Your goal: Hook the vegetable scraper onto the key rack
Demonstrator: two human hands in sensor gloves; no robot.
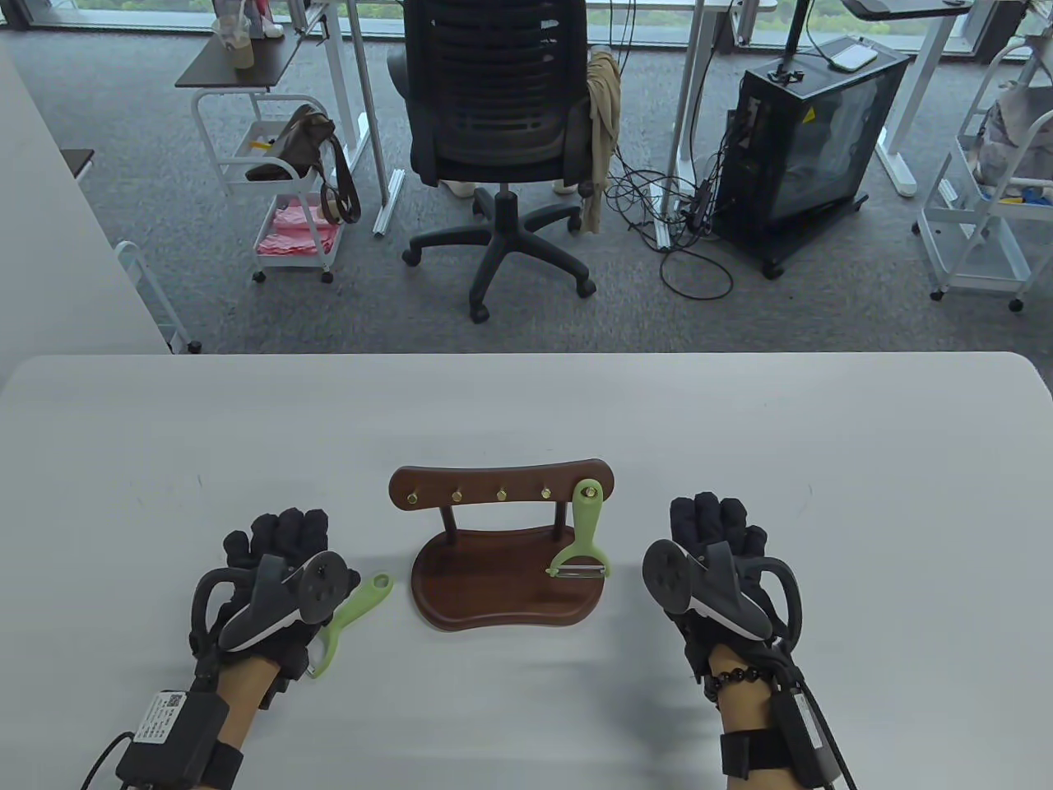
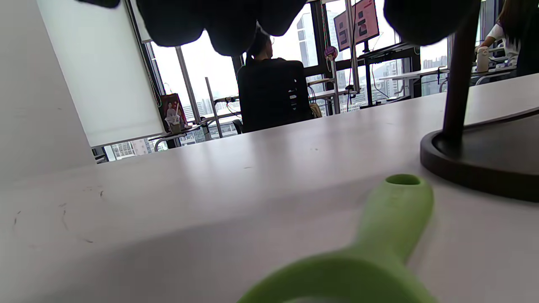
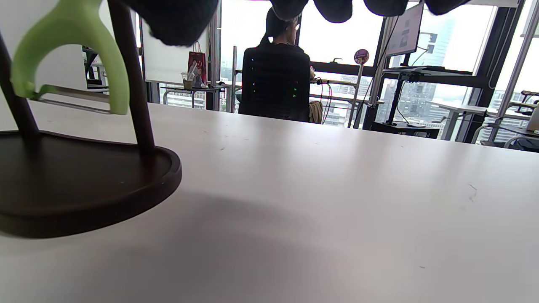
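Observation:
A dark wooden key rack [image 1: 502, 484] with brass hooks stands on its base at the table's middle. One green vegetable scraper [image 1: 586, 535] hangs from the rightmost hook; its forked head shows in the right wrist view [image 3: 80, 38]. A second green scraper [image 1: 355, 611] lies flat on the table left of the rack, partly under my left hand's tracker; its handle with the hole shows in the left wrist view [image 2: 396, 210]. My left hand [image 1: 284, 535] rests on the table over it and holds nothing. My right hand [image 1: 717, 520] rests empty on the table right of the rack.
The rack's base [image 2: 484, 168] lies close to the right of my left hand and its base [image 3: 84, 185] close to the left of my right hand. The white table [image 1: 740, 428] extends far behind. An office chair [image 1: 502, 123] and carts stand beyond its far edge.

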